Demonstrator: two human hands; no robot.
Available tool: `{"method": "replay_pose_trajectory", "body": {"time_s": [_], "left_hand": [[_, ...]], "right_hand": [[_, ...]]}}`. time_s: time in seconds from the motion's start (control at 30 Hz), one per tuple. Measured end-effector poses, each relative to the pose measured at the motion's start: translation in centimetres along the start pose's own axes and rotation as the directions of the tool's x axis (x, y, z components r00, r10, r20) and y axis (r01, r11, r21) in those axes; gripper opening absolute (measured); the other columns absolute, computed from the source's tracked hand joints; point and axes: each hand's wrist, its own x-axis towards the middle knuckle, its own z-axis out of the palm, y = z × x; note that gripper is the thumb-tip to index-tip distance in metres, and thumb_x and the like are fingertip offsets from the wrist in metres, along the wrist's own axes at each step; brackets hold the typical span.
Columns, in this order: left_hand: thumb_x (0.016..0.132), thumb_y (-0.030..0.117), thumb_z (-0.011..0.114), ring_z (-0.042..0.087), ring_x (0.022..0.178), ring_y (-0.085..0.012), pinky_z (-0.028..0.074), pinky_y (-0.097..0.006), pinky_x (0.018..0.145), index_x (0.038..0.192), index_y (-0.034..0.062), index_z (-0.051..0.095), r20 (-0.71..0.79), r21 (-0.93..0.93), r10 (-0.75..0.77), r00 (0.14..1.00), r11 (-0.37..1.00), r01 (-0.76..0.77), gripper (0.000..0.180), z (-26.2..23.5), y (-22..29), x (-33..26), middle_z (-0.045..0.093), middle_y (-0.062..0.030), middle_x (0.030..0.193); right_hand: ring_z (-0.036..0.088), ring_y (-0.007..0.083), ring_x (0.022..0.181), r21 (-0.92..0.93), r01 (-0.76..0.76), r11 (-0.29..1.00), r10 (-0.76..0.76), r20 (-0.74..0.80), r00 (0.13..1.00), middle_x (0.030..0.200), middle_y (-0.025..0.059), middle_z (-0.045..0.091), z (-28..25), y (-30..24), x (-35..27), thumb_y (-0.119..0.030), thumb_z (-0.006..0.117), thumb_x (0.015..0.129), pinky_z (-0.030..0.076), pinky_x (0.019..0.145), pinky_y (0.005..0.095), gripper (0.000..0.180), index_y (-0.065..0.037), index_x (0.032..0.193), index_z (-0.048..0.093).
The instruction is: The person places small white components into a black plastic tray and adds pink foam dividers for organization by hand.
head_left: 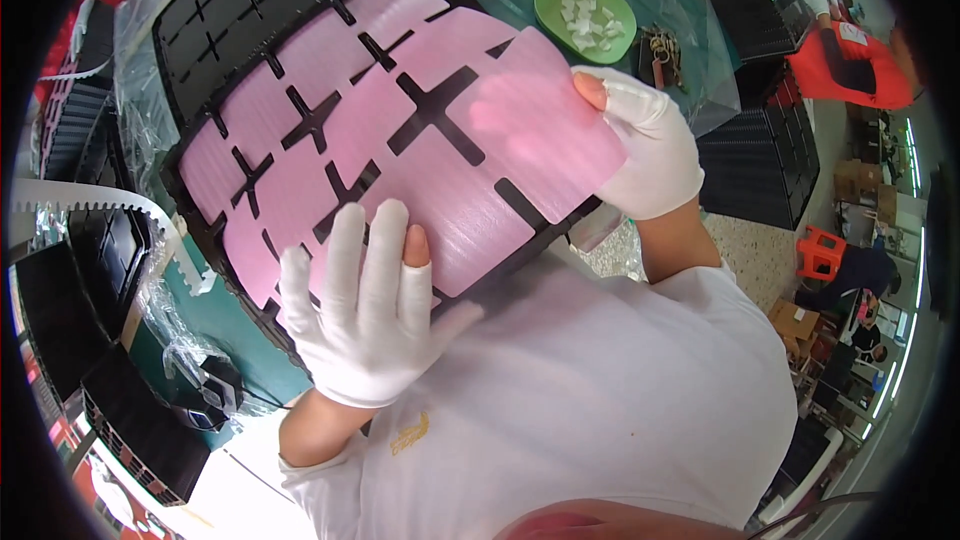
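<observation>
A black partitioned plastic tray (215, 245) lies before me, its surface covered by a thin pink foam sheet (450, 240) with cross-shaped cutouts. White gloves with some bare fingertips cover both hands. At the right end, my right hand (650, 155) pinches the edge of the sheet, thumb on top and its other fingers hidden beneath. That end of the sheet bulges up from the tray. My left hand (365, 330) rests with fingers stretched out flat on the sheet near the front left edge.
Behind stands another black tray (250, 5). A green bowl (622, 28) of small white pieces and a bunch of keys (660, 58) sit at the back right. Black trays (760, 160) are stacked at right, beyond them a red stool (820, 253) and a person in red (860, 65).
</observation>
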Motion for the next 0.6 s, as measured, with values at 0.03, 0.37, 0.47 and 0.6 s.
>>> {"method": "replay_pose_trajectory", "body": {"time_s": [0.03, 0.37, 0.47, 0.6], "left_hand": [[0.072, 0.028, 0.079, 0.065, 0.097, -0.0286, 0.030, -0.056, 0.111, 0.102, -0.0031, 0.067, -0.146, 0.136, 0.004, 0.989, 0.991, 0.016, 0.044, 0.6, 0.3, -0.4, 0.068, -0.0135, 0.102], [0.071, 0.006, 0.069, 0.068, 0.088, -0.0229, 0.036, -0.054, 0.108, 0.089, 0.0013, 0.067, -0.243, 0.062, 0.039, 0.969, 0.998, -0.025, 0.019, -0.7, -1.7, -1.7, 0.069, -0.0075, 0.089], [0.077, 0.030, 0.071, 0.067, 0.087, -0.0262, 0.037, -0.053, 0.105, 0.085, -0.0006, 0.067, -0.151, -0.038, 0.033, 0.988, 0.999, -0.039, 0.032, -1.3, -1.8, -1.8, 0.069, -0.0104, 0.088], [0.084, 0.057, 0.060, 0.064, 0.092, -0.0316, 0.041, -0.050, 0.100, 0.086, -0.0032, 0.066, -0.212, -0.240, -0.216, 0.953, 0.957, 0.163, 0.061, -2.0, -4.5, -4.1, 0.067, -0.0170, 0.094]], "right_hand": [[0.063, 0.0133, 0.095, 0.198, -0.214, 0.957, 0.220, -0.008, 0.976, 0.102, 0.0053, 0.066, 0.2, -0.2, 0.6, 0.005, 0.075, 0.081, 0.051, 0.089, 0.0270, 0.037, 0.007, 0.115, 0.061], [0.065, 0.0222, 0.099, 0.365, -0.552, 0.750, 0.495, 0.245, 0.834, 0.118, 0.0139, 0.066, 0.0, 1.5, 7.7, -0.045, 0.050, 0.100, 0.051, 0.088, 0.0338, 0.050, 0.000, 0.121, 0.061], [0.063, 0.0121, 0.083, -0.594, -0.080, 0.801, 0.243, 0.199, 0.949, 0.101, 0.0067, 0.070, 1.7, 0.5, 9.7, -0.038, 0.054, 0.098, 0.048, 0.077, 0.0261, 0.041, -0.006, 0.119, 0.068], [0.063, 0.0115, 0.077, -0.383, -0.224, 0.896, 0.284, 0.106, 0.953, 0.090, 0.0073, 0.072, 2.0, 0.9, 11.2, -0.017, 0.066, 0.089, 0.046, 0.066, 0.0251, 0.030, 0.004, 0.111, 0.070]]}}
